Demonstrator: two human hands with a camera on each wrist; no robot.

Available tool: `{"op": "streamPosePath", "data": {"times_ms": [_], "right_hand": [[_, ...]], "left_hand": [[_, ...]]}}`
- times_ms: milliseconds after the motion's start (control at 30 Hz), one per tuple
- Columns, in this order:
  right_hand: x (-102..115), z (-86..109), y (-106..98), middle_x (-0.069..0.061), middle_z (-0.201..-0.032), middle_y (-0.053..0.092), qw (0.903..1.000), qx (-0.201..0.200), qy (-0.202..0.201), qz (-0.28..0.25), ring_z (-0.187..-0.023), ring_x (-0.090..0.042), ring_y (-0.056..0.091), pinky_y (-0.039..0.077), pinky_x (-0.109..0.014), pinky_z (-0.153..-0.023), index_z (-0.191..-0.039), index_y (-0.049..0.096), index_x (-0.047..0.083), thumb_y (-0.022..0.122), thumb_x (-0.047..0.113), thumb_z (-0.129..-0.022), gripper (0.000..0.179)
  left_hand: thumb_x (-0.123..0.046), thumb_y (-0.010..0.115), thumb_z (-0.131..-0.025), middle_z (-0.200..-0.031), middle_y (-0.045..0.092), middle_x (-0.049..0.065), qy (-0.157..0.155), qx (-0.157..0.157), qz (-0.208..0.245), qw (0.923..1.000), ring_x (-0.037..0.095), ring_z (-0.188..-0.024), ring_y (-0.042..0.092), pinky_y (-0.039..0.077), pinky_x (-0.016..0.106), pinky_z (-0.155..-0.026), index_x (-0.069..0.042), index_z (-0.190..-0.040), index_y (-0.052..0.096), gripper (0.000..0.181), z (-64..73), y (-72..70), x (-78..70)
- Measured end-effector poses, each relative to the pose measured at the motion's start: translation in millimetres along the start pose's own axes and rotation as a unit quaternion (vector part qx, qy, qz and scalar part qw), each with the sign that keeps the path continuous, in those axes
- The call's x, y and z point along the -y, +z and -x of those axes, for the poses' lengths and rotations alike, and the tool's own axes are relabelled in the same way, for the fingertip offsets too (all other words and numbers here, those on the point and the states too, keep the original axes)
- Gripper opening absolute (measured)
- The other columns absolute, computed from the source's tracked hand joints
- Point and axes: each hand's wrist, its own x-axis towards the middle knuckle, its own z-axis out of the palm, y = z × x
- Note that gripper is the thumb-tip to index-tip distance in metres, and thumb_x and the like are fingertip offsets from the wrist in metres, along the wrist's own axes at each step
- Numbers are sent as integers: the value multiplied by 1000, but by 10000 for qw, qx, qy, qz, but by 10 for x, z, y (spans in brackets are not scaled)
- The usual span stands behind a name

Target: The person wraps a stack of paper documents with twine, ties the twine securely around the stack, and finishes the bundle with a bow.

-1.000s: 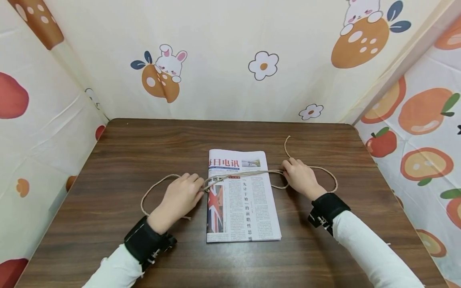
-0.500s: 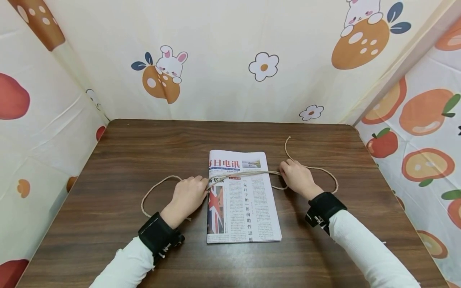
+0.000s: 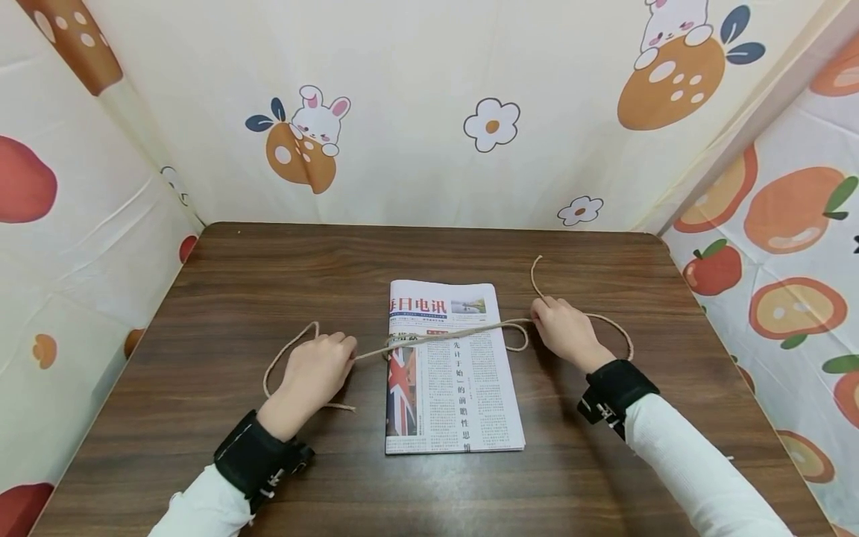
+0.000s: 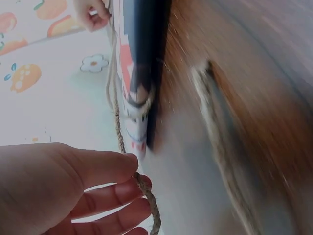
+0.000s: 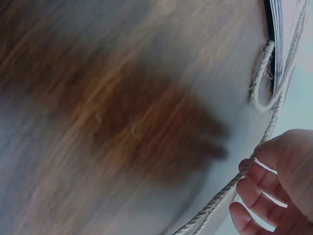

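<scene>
Stretching across one folded newspaper on the table, the twine runs between two hands in the head view, left hand and right hand, whose fingertips are mostly hidden, with two loose ends showing, one on each side. In the left wrist view, thumb and forefinger pinch the twine, the lower fingers cropped and one blurred loose end lying apart. In the right wrist view, thumb and forefinger pinch it too, two strands leaving the bottom edge, the newspaper cut off, its layers too fine to count.
</scene>
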Motion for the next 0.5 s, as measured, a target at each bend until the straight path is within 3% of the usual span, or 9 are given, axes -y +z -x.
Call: {"op": "streamPosePath", "data": {"times_ms": [267,500], "right_hand": [[-84,41,-44,-7,-69,50,9999,-131,67,-31,-59,-23,46,37,-32,-50,-76,52,5,62,1,-81,12],[-131,95,-60,-7,-68,50,9999,-44,104,-81,-57,-22,44,37,-31,-50,-77,54,4,61,0,-81,9]], "left_hand": [[-10,76,-73,-65,53,1,-82,-10,8,10000,18,-54,54,39,29,-42,-12,-73,60,15,224,-91,202],[-9,77,-72,-64,51,1,-166,108,47,9998,16,-51,50,36,26,-41,-12,-72,60,17,371,-74,376]]}}
